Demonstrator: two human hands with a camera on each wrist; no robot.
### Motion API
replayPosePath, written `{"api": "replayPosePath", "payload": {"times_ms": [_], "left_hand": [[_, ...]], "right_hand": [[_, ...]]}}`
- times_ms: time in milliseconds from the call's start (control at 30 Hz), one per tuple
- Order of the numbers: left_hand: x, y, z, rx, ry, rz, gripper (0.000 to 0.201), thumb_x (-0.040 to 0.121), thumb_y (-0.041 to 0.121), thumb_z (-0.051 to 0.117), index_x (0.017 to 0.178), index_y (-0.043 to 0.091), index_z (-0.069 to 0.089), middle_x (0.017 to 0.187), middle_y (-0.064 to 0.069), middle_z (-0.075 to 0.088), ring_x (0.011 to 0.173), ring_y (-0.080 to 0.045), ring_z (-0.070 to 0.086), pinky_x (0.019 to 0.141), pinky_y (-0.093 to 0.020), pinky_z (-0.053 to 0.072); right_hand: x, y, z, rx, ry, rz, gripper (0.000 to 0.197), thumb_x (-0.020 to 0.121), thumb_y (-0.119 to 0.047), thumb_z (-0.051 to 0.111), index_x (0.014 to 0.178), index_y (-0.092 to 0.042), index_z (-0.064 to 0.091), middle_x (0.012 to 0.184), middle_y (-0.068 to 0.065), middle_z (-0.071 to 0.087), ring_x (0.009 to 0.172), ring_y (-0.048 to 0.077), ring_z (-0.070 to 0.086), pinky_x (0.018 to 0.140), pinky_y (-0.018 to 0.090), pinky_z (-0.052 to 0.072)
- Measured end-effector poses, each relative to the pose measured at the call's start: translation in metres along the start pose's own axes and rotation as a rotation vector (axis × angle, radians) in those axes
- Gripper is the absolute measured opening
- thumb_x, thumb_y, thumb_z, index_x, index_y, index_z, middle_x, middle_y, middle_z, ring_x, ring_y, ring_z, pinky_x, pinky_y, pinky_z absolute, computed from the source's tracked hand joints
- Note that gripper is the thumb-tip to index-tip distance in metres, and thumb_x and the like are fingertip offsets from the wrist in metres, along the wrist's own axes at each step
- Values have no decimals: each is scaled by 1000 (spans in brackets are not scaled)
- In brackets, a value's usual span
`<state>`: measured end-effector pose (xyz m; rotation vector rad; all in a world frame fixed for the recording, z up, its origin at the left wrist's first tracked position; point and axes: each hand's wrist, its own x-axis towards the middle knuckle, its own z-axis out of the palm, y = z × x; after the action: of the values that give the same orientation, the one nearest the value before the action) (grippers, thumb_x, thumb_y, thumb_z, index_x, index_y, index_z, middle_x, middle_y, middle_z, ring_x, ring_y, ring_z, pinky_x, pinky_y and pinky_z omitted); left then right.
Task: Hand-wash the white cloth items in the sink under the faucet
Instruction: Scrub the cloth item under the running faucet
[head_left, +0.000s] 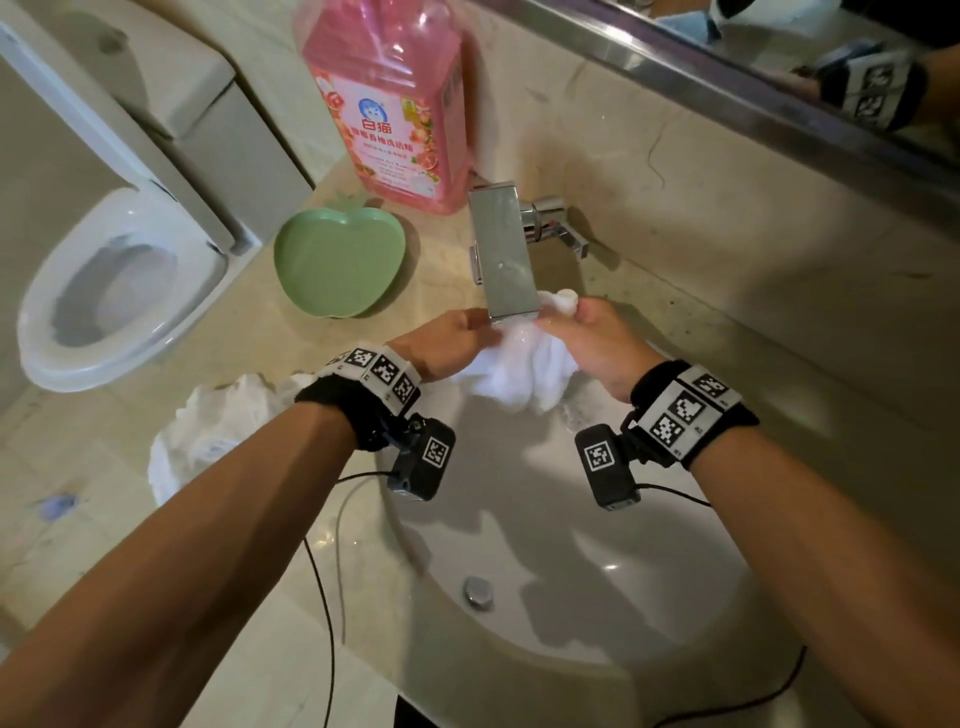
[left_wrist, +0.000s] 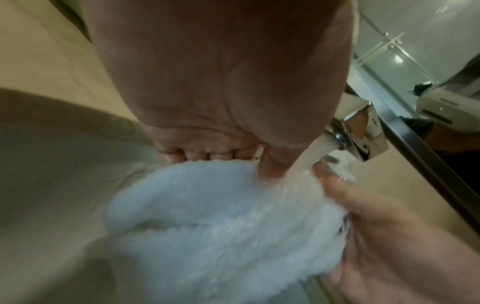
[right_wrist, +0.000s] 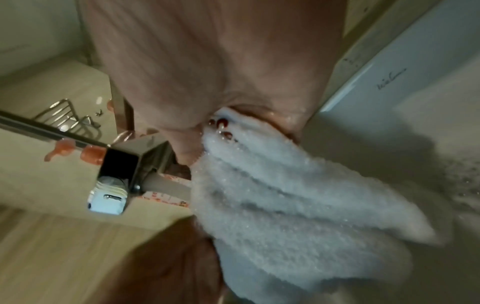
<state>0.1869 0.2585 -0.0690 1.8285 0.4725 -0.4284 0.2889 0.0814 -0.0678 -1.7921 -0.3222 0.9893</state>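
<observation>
A home or hotel bathroom is shown. A white toilet (head_left: 104, 291) with its lid raised is seen beside a beige marble-look counter (head_left: 249, 322), into which a round white sink (head_left: 545, 545) with a metal drain plug (head_left: 478, 592) is set. A square chrome faucet (head_left: 501, 254) is mounted on the wall under a metal-framed mirror (head_left: 779, 62). 1 pink detergent bottle (head_left: 389, 104) and 1 green apple-shaped dish (head_left: 337, 260) are kept on the counter.
</observation>
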Motion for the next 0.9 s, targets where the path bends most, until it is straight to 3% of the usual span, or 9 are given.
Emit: {"api": "replayPosePath", "payload": {"times_ms": [100,200,267,333,400,467,567,733,900], "left_hand": [[-4,-8,2,66,28,-1,22,100,35,51,82,39,62,71,42,62,70,26,55,62,3,39],[-2,-10,-1,89,194,53,29,102,39,45,88,26,67,82,16,73,71,3,61,73,-28,52],[-5,-5,-5,56,259,119,31,99,42,45,79,27,64,71,22,67,61,5,54,64,-31,46],[-9,-2,-10,13,301,145,33,91,50,48,69,29,60,60,21,59,54,3,48,60,-25,40],[-14,-2,-14,12,329,149,35,86,57,49,68,30,63,62,17,58,57,-3,50,59,-23,41],[-19,-5,-17,45,321,154,34,91,55,51,68,33,63,59,20,57,56,0,49,57,-19,40],[-27,-6,-21,39,336,153,32,97,47,52,71,31,62,59,24,55,56,4,47,58,-14,39],[-35,-4,-30,81,254,125,9,96,29,57,89,26,62,79,16,63,72,-4,56,70,-22,45],[-35,-12,-31,84,196,-43,12,95,17,59,106,14,61,91,-5,64,78,-23,56,75,-37,48]], "right_hand": [[1,-3,0,81,35,-28,24,92,-43,65,84,-21,72,77,0,71,74,15,68,69,32,52],[0,1,-7,32,100,-10,31,96,-44,60,92,-14,67,82,4,62,76,15,60,73,29,48],[-2,5,-11,-128,106,12,51,93,-60,55,85,-10,62,72,1,54,60,9,51,55,17,42],[-4,7,-10,-263,63,50,58,82,-77,51,75,-19,55,60,-4,41,49,10,38,42,20,29],[-3,7,-5,-248,20,76,59,75,-76,55,75,-17,56,63,-1,45,56,12,42,55,25,33],[2,6,2,-208,8,41,43,85,-51,64,87,-8,65,79,13,61,72,18,52,69,34,41],[4,-3,12,-171,-41,-11,18,88,-16,67,106,-17,70,108,20,71,91,38,65,86,48,53],[6,-15,37,-239,-117,-15,24,90,-47,69,105,-29,72,94,-7,73,88,12,67,73,28,55],[4,-20,29,-125,21,48,23,97,-23,62,119,-24,68,111,-5,65,101,16,57,89,31,48]]}}
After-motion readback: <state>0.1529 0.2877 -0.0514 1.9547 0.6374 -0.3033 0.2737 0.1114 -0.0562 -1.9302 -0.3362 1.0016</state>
